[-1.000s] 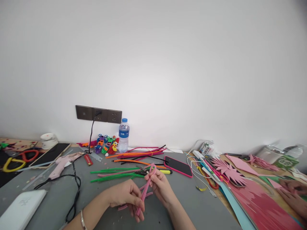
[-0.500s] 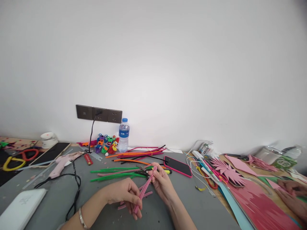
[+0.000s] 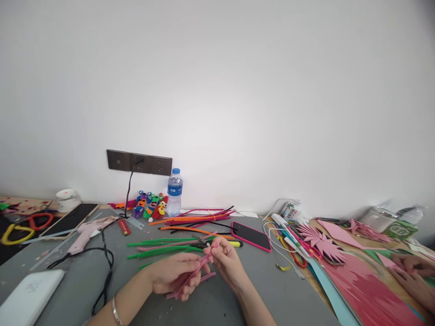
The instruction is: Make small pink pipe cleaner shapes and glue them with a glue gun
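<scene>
A bundle of pink pipe cleaners (image 3: 186,281) slants between my two hands above the grey mat. My left hand (image 3: 176,274), with a bangle at the wrist, is wrapped round the bundle's lower length. At the upper end my right hand (image 3: 224,258) pinches the pink tip between thumb and fingers. A loose pink piece (image 3: 208,276) pokes out beneath the hands. Just beyond them lie green pipe cleaners (image 3: 163,249) and pliers with a yellow-and-black handle (image 3: 236,243), partly covered by my right hand.
Red and orange pipe cleaners (image 3: 200,218), a water bottle (image 3: 175,194) and small figures (image 3: 150,206) stand near the wall. A pink glue gun (image 3: 83,235) and white power bank (image 3: 32,296) lie left. Right are a phone (image 3: 251,235), cable, papers and another person's hands (image 3: 413,271).
My left hand has moved up along the pink bundle and closed round more of it. My right hand has dropped slightly, and the loop at the top is now mostly hidden by its fingers.
</scene>
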Demonstrator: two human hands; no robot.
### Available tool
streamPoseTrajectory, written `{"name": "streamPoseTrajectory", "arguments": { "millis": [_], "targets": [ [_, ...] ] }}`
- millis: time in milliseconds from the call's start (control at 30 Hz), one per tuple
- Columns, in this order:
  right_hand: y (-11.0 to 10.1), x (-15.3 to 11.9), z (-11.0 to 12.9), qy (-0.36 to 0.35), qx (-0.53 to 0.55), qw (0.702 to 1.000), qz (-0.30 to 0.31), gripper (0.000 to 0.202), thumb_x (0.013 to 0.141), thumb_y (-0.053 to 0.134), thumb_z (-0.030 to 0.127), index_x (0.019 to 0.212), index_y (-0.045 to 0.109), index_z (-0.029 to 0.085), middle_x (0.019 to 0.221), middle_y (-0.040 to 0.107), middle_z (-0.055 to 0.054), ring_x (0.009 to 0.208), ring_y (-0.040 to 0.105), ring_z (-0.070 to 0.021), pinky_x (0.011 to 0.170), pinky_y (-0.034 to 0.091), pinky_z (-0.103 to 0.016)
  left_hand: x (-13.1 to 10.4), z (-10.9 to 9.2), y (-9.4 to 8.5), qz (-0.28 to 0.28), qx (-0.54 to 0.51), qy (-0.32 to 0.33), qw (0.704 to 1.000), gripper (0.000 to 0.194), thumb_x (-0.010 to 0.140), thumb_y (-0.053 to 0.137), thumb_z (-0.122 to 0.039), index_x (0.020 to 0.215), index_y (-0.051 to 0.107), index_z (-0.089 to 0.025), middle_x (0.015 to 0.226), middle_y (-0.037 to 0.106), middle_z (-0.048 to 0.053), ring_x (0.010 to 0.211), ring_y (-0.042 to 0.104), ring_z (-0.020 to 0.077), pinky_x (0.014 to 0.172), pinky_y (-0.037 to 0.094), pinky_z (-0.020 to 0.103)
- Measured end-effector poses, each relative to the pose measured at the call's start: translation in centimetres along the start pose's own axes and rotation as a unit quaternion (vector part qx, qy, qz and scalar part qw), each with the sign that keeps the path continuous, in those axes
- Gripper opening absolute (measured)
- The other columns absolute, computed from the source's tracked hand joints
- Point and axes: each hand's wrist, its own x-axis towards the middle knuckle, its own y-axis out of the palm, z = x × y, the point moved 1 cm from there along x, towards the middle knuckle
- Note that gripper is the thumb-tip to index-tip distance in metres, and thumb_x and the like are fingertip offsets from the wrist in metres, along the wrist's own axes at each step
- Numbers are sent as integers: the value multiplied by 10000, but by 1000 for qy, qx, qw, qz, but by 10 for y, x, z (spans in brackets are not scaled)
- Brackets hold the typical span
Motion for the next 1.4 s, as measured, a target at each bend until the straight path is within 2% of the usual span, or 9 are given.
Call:
{"name": "streamPoseTrajectory", "arguments": {
  "millis": [200, 367, 600, 700, 833, 967, 1167, 1300, 1400],
  "targets": [
    [-13, 2, 15, -86, -223, 971, -17, 256, 805, 684, 368, 972, 556, 222, 949, 701, -61, 791, 639, -189, 707, 471, -297, -7, -6, -16, -69, 26, 47, 996, 341, 825, 627, -498, 854, 568, -163, 574, 264, -99, 440, 134, 43, 412, 101, 206],
    [-39, -10, 46, -58, -529, 844, -68, 320, 793, 634, 355, 1083, 588, 227, 1160, 624, -85, 1124, 541, -273, 984, 385, -431, -9, -12, -39, -190, 84, 138, 968, 447, 783, 591, -613, 860, 546, -175, 573, 243, -108, 456, 121, 55, 426, 118, 220],
    [-48, -23, 55, 16, -725, 688, 24, 696, 700, 670, 297, 1346, 412, 291, 1356, 486, -81, 1289, 376, -319, 1088, 199, -534, 1, -5, -58, -256, 209, 130, 935, 530, 747, 497, -720, 809, 514, -194, 484, 201, -138, 406, 125, 58, 394, 205, 200],
    [-45, -17, 55, -7, -754, 653, 65, 675, 699, 667, 304, 1326, 423, 263, 1281, 519, -91, 1223, 422, -314, 1094, 151, -559, 7, -1, -61, -258, 227, 161, 925, 533, 747, 487, -721, 754, 498, -188, 493, 295, -122, 402, 240, 58, 436, 341, 213],
    [-48, -11, 60, -55, -765, 634, 96, 636, 642, 649, 212, 1253, 476, 201, 1152, 536, -108, 1061, 485, -298, 983, 364, -463, 13, 4, -67, -275, 210, 154, 926, 514, 755, 498, -694, 744, 491, -179, 722, 614, 26, 595, 559, 131, 553, 469, 266],
    [-54, -13, 73, -55, -747, 656, 90, 627, 616, 613, 165, 1227, 469, 175, 1138, 496, -111, 1047, 508, -282, 919, 428, -399, 15, 6, -70, -290, 203, 142, 924, 503, 743, 542, -661, 790, 550, -160, 978, 643, 117, 757, 615, 179, 589, 503, 286],
    [-40, -28, 92, -54, -655, 753, 11, 534, 679, 545, 171, 1205, 464, 210, 1156, 496, -84, 1054, 526, -239, 956, 406, -380, 13, 5, -67, -288, 202, 148, 924, 490, 759, 513, -665, 780, 524, -175, 934, 644, 92, 742, 619, 175, 583, 505, 272],
    [-18, -37, 75, 1, -483, 875, -39, 401, 735, 530, 293, 1125, 518, 200, 996, 590, -79, 900, 580, -250, 860, 441, -415, 12, 3, -62, -281, 254, 181, 908, 476, 817, 445, -646, 794, 524, -177, 704, 587, 10, 581, 545, 128, 521, 446, 231],
    [-1, -42, 53, 95, -225, 970, 6, 407, 770, 454, 456, 1058, 557, 187, 963, 629, -109, 841, 613, -270, 766, 477, -416, 11, 1, -56, -268, 284, 203, 898, 487, 850, 409, -632, 803, 550, -169, 530, 367, -88, 410, 320, 70, 422, 301, 197]
  ]
}}
